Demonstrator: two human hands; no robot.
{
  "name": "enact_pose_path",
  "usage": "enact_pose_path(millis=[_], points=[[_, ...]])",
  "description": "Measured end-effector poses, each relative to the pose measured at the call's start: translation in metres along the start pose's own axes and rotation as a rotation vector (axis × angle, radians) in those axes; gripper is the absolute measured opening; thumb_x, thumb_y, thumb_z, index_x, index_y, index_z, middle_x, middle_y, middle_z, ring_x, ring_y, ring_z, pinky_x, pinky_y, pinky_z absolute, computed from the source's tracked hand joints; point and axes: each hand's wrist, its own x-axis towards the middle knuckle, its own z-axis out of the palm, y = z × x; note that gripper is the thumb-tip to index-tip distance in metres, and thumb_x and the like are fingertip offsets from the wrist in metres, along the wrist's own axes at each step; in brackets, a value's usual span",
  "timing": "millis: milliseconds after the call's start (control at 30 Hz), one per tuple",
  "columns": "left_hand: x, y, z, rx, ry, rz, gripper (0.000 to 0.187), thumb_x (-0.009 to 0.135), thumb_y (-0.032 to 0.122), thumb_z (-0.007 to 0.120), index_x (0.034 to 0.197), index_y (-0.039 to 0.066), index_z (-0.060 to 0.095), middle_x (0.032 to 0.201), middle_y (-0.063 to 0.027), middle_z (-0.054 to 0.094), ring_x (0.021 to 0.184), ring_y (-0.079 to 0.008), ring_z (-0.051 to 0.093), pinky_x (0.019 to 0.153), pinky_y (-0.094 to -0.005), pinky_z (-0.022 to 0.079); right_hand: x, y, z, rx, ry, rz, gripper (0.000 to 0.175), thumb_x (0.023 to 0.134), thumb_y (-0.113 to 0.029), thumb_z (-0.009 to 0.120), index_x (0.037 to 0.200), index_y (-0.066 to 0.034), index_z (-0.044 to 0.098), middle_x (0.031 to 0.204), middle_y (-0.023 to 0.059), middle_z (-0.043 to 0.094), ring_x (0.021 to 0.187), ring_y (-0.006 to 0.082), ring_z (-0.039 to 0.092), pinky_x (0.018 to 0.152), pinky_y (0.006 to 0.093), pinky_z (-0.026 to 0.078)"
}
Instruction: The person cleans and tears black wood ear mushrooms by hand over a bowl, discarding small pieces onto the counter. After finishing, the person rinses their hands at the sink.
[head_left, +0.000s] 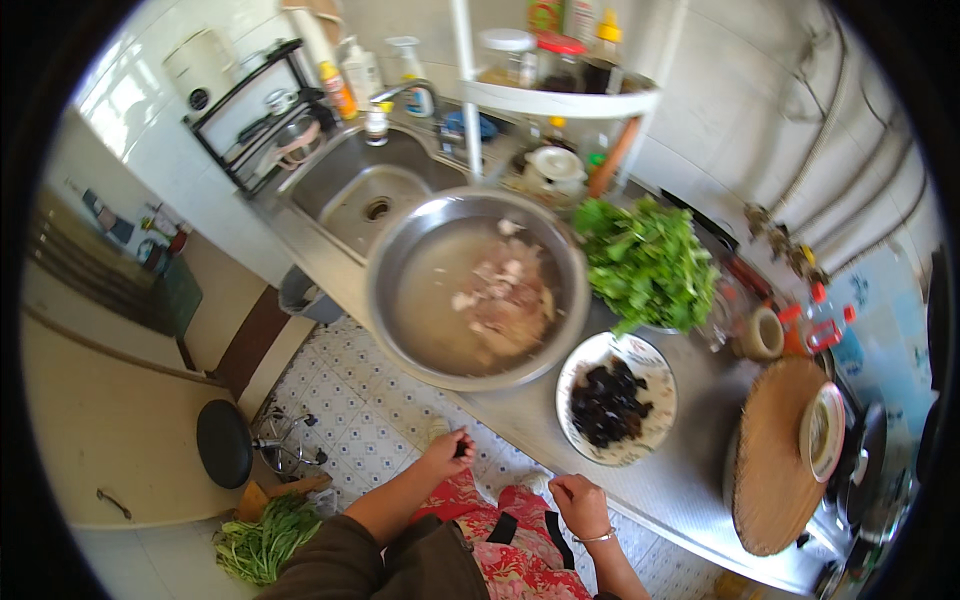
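My left hand is in front of the counter's edge, its fingers curled; a small dark patch shows at them and I cannot tell what it is. My right hand, with a bracelet at the wrist, is loosely curled below a patterned plate of dark, wet pieces resembling wood ear fungus. Neither hand touches the dishes. A large steel basin holds cloudy water and pale pinkish pieces of meat, partly over the sink's edge. Leafy green herbs are heaped beside it.
The sink and faucet are behind the basin, near a white corner shelf. At the right a round wooden board bears a small bowl. A round stool and leafy vegetables are at the lower left.
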Motion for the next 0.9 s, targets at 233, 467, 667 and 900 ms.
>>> enact_pose_path(millis=[233,467,667,900], points=[[-0.065,0.171,-0.081,-0.437,0.105,0.434,0.023,0.088,0.021,0.044,0.071,0.005,0.045,0.067,-0.0098,0.05,0.053,-0.0163,0.043,0.044,-0.0259,0.035,0.092,-0.101,0.072,0.028,-0.091,-0.182,0.007,0.074,-0.012,0.061,0.076,-0.0058,0.062,0.069,0.0114,0.058,0.061,0.029,0.057,0.055,0.0346,0.046],[-0.111,0.328,-0.135,-0.566,0.197,0.633,0.016,0.084,0.014,0.048,0.072,0.002,0.052,0.069,-0.0098,0.052,0.061,-0.0205,0.05,0.053,-0.0305,0.043,0.192,-0.229,0.179,-0.076,-0.202,-0.498,0.008,0.074,-0.013,0.061,0.08,-0.0078,0.06,0.07,0.008,0.057,0.063,0.0246,0.057,0.054,0.0327,0.047],[-0.121,0.462,-0.191,-0.678,0.196,0.817,0.021,0.083,0.013,0.048,0.065,0.002,0.046,0.067,-0.0108,0.051,0.056,-0.0221,0.049,0.047,-0.0309,0.042,0.237,-0.285,0.199,-0.118,-0.163,-0.552,0.011,0.071,-0.009,0.063,0.082,-0.0075,0.06,0.068,0.0081,0.054,0.061,0.0239,0.056,0.054,0.0324,0.047],[-0.1,0.65,-0.251,-0.256,0.369,0.977,0.047,0.087,0.049,0.038,0.089,0.005,0.056,0.073,-0.0067,0.054,0.069,-0.0181,0.05,0.072,-0.0331,0.042,0.251,-0.303,0.193,-0.256,-0.199,-0.348,0.011,0.072,-0.01,0.062,0.082,-0.0065,0.059,0.067,0.0085,0.055,0.061,0.0248,0.056,0.053,0.0328,0.047]])
